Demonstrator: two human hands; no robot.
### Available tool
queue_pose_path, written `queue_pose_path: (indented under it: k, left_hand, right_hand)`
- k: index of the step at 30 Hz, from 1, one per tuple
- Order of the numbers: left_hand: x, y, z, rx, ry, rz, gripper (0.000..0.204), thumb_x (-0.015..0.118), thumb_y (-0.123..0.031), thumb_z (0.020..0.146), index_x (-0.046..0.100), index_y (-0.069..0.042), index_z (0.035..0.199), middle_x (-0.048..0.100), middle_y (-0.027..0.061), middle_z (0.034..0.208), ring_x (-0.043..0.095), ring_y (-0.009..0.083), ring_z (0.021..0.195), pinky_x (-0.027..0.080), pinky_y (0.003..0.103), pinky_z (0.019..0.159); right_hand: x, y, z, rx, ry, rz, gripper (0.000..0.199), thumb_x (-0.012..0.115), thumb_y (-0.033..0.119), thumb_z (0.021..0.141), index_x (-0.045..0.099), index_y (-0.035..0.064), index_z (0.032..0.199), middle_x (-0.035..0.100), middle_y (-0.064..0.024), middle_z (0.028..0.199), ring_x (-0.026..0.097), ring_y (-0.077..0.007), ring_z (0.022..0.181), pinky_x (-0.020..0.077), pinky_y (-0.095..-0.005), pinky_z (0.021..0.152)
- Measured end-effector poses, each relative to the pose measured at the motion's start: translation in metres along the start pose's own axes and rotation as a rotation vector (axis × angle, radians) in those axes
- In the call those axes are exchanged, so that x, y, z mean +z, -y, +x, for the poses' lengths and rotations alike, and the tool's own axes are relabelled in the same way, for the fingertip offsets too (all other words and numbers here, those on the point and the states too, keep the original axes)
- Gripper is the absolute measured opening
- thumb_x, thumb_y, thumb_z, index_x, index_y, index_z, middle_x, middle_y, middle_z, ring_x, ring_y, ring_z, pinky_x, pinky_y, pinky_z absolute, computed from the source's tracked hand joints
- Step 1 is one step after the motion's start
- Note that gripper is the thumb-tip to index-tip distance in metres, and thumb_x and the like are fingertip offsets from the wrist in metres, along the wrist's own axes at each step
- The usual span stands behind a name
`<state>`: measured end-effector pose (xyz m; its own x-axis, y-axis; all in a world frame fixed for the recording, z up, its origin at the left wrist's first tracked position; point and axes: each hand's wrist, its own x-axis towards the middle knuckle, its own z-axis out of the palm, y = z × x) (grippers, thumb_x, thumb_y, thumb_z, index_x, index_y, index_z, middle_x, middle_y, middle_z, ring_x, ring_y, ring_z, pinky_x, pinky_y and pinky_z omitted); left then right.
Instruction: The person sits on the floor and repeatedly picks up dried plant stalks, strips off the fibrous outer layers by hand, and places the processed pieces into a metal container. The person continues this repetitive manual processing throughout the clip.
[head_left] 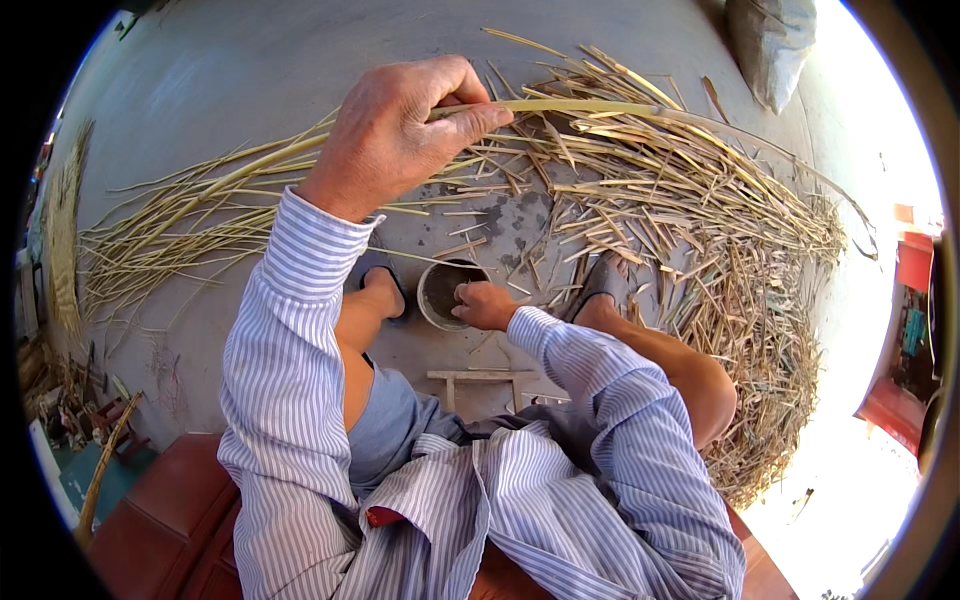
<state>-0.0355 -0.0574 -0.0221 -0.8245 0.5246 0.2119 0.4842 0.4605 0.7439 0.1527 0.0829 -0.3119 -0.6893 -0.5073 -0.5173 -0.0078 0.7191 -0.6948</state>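
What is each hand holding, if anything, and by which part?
The left hand pinches a long pale stalk partway along; whether the right hand, at the round container, holds anything cannot be told.

Floor [290, 60]: passable at 11 o'clock
Stalk heap [745, 280]: blocks 1 to 4 o'clock
Loose stalks [190, 205]: obstruct 9 to 10 o'clock
Bowl [435, 301]: flanked by feet [601, 308] at its 9 and 3
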Motion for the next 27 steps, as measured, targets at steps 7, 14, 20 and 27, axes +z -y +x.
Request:
queue_pose_path:
  k: [7, 14, 20, 27]
  left_hand:
    - [0.001, 0.002, -0.011, 0.037, -0.031, 0.032, 0.02, 0.075, -0.016, 0.085, 0.066, 0.002, 0.086, 0.067, 0.0072, 0.074, 0.061, 0.0099, 0.065, 0.049, 0.024, 0.057]
    - [0.004, -0.003, -0.006, 0.084, -0.047, 0.021, 0.019, 0.075, -0.017, 0.084, 0.065, 0.0, 0.085, 0.06, 0.0066, 0.066, 0.054, 0.0124, 0.057, 0.042, 0.028, 0.05]
    - [-0.003, -0.001, -0.004, 0.066, -0.048, 0.068, 0.023, 0.072, -0.021, 0.086, 0.062, -0.001, 0.083, 0.061, 0.011, 0.066, 0.053, 0.0209, 0.055, 0.04, 0.035, 0.052]
    - [0.0, -0.03, 0.002, 0.072, -0.038, 0.13, 0.031, 0.066, -0.029, 0.09, 0.061, 0.0, 0.081, 0.059, 0.0151, 0.065, 0.055, 0.0282, 0.057, 0.041, 0.039, 0.054]
  right_hand:
    - [0.089, -0.03, 0.055, 0.264, -0.149, -0.219, 0.045, 0.069, 0.016, 0.078, 0.05, -0.0032, 0.113, 0.058, -0.0254, 0.113, 0.063, -0.0385, 0.1, 0.0533, -0.0442, 0.084]
    - [0.058, -0.022, 0.06, 0.133, -0.298, -0.016, 0.015, 0.056, 0.02, 0.084, 0.065, 0.0112, 0.092, 0.068, -0.017, 0.089, 0.066, -0.0352, 0.087, 0.0522, -0.0472, 0.076]
    - [-0.094, 0.059, 0.018, 0.005, 0.094, 0.615, 0.025, 0.061, 0.022, 0.093, 0.064, -0.0011, 0.103, 0.071, -0.0088, 0.088, 0.068, -0.0131, 0.075, 0.0539, -0.0277, 0.064]
    - [-0.28, 0.087, -0.107, -0.556, -0.503, 1.526, 0.048, 0.064, 0.008, 0.091, 0.047, 0.0046, 0.135, 0.05, -0.0137, 0.14, 0.053, -0.0205, 0.124, 0.0486, -0.0304, 0.093]
